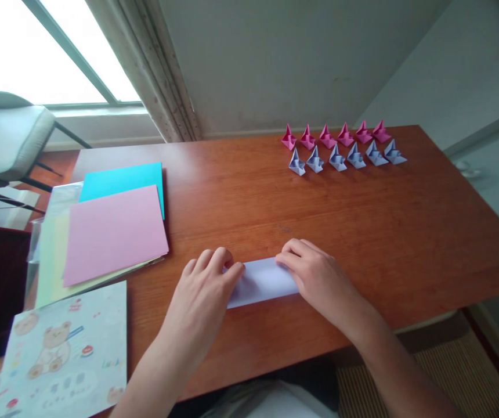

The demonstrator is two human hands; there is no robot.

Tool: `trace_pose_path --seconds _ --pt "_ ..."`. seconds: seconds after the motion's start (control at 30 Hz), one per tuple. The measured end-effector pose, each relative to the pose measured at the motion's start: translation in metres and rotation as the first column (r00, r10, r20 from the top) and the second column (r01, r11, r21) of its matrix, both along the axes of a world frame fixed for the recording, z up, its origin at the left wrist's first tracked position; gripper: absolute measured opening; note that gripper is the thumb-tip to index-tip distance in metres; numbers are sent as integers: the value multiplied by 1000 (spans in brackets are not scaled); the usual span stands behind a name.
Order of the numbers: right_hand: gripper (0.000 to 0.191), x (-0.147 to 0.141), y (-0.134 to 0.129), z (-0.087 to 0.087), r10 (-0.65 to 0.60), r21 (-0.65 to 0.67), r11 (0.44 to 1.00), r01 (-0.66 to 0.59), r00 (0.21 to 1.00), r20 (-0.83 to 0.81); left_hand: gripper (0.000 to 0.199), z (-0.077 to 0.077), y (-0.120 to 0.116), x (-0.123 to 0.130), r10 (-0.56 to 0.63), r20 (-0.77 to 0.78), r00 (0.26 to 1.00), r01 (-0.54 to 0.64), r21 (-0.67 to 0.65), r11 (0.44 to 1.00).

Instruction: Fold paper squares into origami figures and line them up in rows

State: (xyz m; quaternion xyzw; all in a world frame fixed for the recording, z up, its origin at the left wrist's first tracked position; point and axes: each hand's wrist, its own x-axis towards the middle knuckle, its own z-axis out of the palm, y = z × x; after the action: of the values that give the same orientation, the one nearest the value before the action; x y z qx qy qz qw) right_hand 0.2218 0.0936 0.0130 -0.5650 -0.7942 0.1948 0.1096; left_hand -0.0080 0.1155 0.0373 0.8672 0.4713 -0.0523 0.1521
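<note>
A pale lavender strip of folded paper point(264, 283) lies on the table near its front edge, longer from side to side than it is deep. My left hand point(208, 281) is closed on its left end, thumb and fingers pressed at the far edge. At the right end, my right hand point(313, 267) pinches the far corner with curled fingers. Both palms cover parts of the paper's ends. Between the hands the paper's middle shows smooth and flat.
On the wooden table point(223, 197), several pink folded-paper boats point(328, 138) stand in a row behind several lavender ones point(337, 158). To the left lie pink paper point(116, 235), blue paper point(123, 179) and a bear-printed booklet point(64, 354). A chair point(8, 136) stands by the window.
</note>
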Motion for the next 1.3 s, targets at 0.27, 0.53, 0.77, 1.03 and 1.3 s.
trace_pose_path --seconds 0.27,0.53,0.77,1.03,1.3 --pt "18 -13 -5 13 67 48 996 -79 975 214 27 0 -6 6 -100 -57 993 100 0 995" --pt "21 -13 -9 10 78 38 995 -87 978 196 31 -1 -13 11 -247 -207 947 271 95 958" --pt "28 -20 -16 18 41 42 998 -54 964 261 42 6 -17 15 -147 -107 983 155 71 985" --pt "26 -33 -30 24 24 90 995 -53 955 297 36 5 -34 25 -132 -54 990 138 122 983" --pt "39 -41 -36 16 63 136 986 -100 965 253 37 -4 -43 27 -149 -56 987 157 183 970"
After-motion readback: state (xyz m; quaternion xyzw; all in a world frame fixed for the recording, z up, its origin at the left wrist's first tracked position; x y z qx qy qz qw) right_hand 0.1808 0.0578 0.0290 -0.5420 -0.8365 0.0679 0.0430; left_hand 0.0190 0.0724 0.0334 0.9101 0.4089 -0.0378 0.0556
